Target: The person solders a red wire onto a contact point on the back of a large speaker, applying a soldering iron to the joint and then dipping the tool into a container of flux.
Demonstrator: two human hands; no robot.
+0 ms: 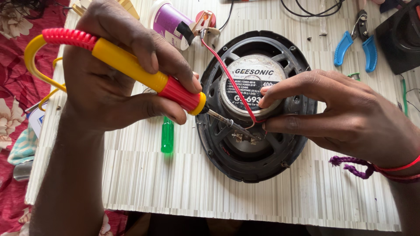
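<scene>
Left hand (118,70) raised at upper left, back toward the camera, fingers curled over and thumb underneath in a closed grip. Left forearm running straight down to the lower edge, bare. Right hand (350,118) coming in from the right, palm turned down, index finger and thumb stretched leftward and pinched close together, remaining fingers folded behind. Right wrist bent slightly, ringed with red and purple threads.

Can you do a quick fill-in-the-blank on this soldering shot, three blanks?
1. The left hand holds a yellow and red ____.
2. The right hand pinches a ____ wire at the speaker.
3. The pliers at the top right have ____ handles.

Missing words: soldering iron; red; blue
</scene>
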